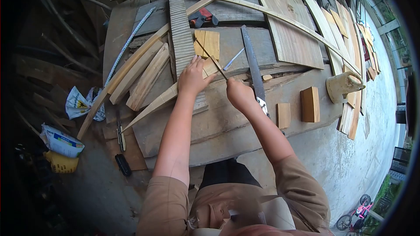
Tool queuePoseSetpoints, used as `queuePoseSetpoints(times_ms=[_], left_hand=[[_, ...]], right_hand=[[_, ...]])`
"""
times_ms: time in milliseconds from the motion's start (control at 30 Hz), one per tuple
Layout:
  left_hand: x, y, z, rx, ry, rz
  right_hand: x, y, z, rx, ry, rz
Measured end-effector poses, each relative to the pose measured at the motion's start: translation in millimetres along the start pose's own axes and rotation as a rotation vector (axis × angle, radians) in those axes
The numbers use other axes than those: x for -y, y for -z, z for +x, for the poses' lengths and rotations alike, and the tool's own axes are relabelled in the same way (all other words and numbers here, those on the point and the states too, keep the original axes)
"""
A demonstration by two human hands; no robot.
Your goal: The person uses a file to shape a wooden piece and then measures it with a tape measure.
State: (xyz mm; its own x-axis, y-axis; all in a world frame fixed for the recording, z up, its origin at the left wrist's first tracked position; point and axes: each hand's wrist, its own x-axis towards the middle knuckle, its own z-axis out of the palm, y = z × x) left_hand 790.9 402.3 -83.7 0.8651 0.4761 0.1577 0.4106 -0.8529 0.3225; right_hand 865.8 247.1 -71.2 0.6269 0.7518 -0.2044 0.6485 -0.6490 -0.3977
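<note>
My left hand [192,78] presses down on a tapered wooden strip [162,99], its thumb and fingers around the strip's wide end. The strip crosses over a long ribbed wooden board [180,30]. In my closed right hand [240,94] is a long, thin, dark file [205,49], slanting up and left across the strip's end. A yellowish square wooden block [207,41] lies just beyond. Right of the file are a blue-and-white pen [234,59] and a hand saw [255,63], whose handle is partly hidden by my right forearm.
A tape measure strip [131,39] and several wooden bars [148,76] lie to the left. Two small wooden blocks [310,105] [283,116] and a beige mug-like container [343,87] stand right. A long curved lath [262,11] spans the far side near a wide board [288,26].
</note>
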Motion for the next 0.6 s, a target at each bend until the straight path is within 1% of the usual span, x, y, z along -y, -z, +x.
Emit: queuePoseSetpoints(times_ms=[100, 133, 200, 267, 367, 467, 533, 600], left_hand=[[-2, -1, 3, -0.004, -0.003, 0.004], [-3, 0, 1, 0.001, -0.012, 0.014], [-5, 3, 2, 0.017, 0.015, -0.012], [-6, 4, 2, 0.03, 0.035, -0.043], [-5, 0, 0, 0.045, 0.045, -0.044], [-2, -1, 1, 0.028, 0.015, 0.006], [-1, -2, 4, 0.01, 0.029, 0.004], [-2, -3, 3, 0.007, 0.046, -0.008]], right_hand=[[7, 3, 17, -0.003, 0.018, 0.006], [3, -4, 8, -0.026, 0.002, 0.003], [-10, 4, -31, 0.042, -0.023, 0.004], [-24, 10, -75, 0.07, -0.091, 0.0], [-24, 18, -87, 0.115, -0.121, -0.023], [-9, 5, -29, 0.043, -0.023, -0.008], [8, -1, 14, 0.011, -0.032, -0.024], [4, -4, 14, 0.002, -0.008, -0.012]])
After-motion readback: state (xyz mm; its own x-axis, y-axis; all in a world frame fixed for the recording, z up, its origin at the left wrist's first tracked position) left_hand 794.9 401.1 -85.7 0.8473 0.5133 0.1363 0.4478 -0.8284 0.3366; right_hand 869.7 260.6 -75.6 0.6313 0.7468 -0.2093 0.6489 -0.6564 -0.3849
